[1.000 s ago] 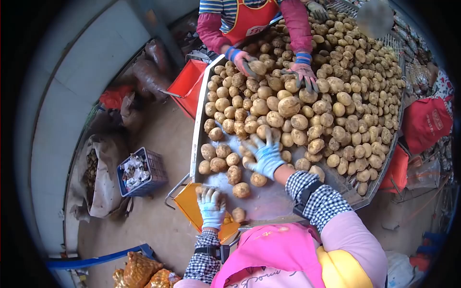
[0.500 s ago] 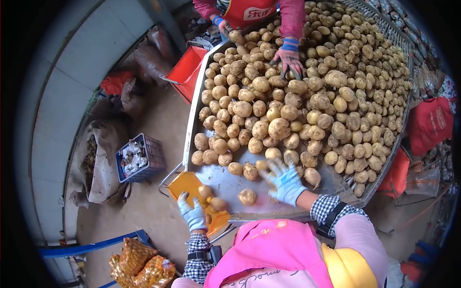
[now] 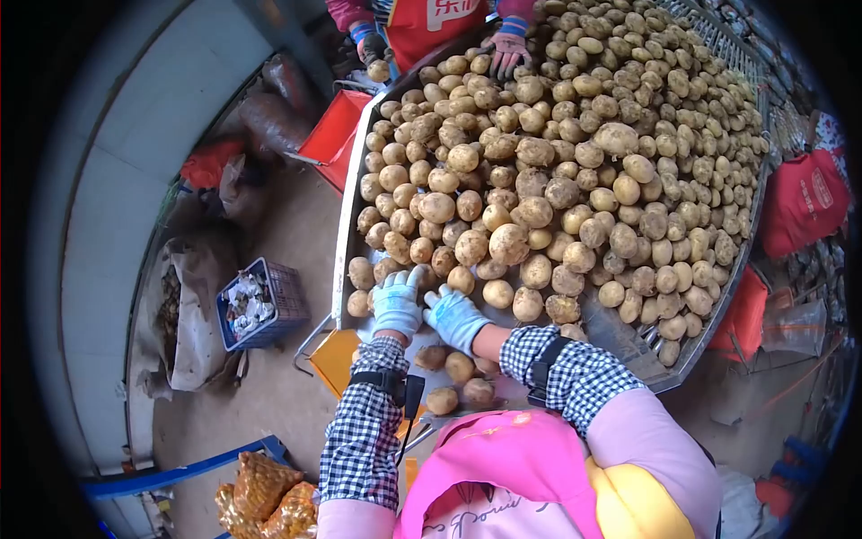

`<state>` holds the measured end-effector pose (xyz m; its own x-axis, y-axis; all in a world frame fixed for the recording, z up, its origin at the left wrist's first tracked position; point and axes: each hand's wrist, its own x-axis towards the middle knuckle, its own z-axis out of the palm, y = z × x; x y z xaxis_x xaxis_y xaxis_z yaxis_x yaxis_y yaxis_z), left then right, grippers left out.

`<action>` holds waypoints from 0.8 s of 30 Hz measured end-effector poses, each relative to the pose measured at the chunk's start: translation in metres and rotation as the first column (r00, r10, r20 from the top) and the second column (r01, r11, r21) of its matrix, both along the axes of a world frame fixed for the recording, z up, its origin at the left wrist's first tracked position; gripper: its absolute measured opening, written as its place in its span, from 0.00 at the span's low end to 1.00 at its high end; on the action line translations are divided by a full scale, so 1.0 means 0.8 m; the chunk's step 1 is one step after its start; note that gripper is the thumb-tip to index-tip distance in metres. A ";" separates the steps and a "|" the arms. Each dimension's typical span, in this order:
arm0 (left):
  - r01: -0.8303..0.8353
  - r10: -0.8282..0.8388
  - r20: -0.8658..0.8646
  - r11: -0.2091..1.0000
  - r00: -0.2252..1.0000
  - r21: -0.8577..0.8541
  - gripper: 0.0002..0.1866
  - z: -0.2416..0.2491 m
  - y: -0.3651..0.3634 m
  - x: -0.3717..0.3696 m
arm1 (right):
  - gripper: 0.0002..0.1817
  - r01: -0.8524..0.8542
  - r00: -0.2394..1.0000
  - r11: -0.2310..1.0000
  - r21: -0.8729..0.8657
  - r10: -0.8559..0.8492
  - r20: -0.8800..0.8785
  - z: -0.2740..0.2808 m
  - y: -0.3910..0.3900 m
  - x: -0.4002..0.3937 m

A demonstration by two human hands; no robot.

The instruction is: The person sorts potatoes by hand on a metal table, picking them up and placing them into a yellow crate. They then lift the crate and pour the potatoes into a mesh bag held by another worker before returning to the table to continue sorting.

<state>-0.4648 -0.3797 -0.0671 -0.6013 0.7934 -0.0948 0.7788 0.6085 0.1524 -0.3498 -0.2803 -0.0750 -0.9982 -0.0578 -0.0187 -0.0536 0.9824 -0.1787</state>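
A broad heap of soil-marked potatoes (image 3: 575, 193) covers most of the metal sorting table (image 3: 620, 352). My left hand (image 3: 397, 304), in a pale blue and white glove, lies at the heap's near left edge, fingers stretched over the potatoes there. Close beside it, my right hand (image 3: 455, 320) wears a matching glove and reaches toward the same potatoes with its fingers apart. Neither hand grips a potato. Several loose potatoes (image 3: 459, 366) rest on the metal nearer my body, below my right hand. My left forearm partly hides the yellow chute (image 3: 334, 361) at the table's corner.
Across the table, a co-worker's gloved hand (image 3: 509, 49) touches the heap; their other hand (image 3: 369, 47) holds a potato (image 3: 378, 71). Red chutes (image 3: 334, 135) flank the table. A blue crate (image 3: 285, 292), an open sack (image 3: 199, 314) and filled net bags (image 3: 262, 490) stand left.
My left hand has moved from the yellow chute up to the heap. My right hand has shifted left beside it. Across the table, the co-worker's hands have drawn back toward the edge.
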 end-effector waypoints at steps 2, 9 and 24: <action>0.019 -0.018 0.060 0.999 0.998 -0.029 0.33 0.016 -0.004 0.009 | 0.11 -0.042 0.995 0.999 -0.004 0.042 0.085 -0.005 -0.012 0.008; 0.068 -0.061 -0.032 0.951 0.998 0.300 0.26 -0.028 -0.085 0.094 | 0.18 0.214 0.870 0.904 -0.371 -0.349 -0.349 0.063 0.065 0.073; -0.028 -0.025 0.176 0.956 0.984 0.293 0.30 0.009 -0.035 0.115 | 0.16 0.403 0.908 0.915 -0.017 -0.402 -0.122 0.026 0.060 0.062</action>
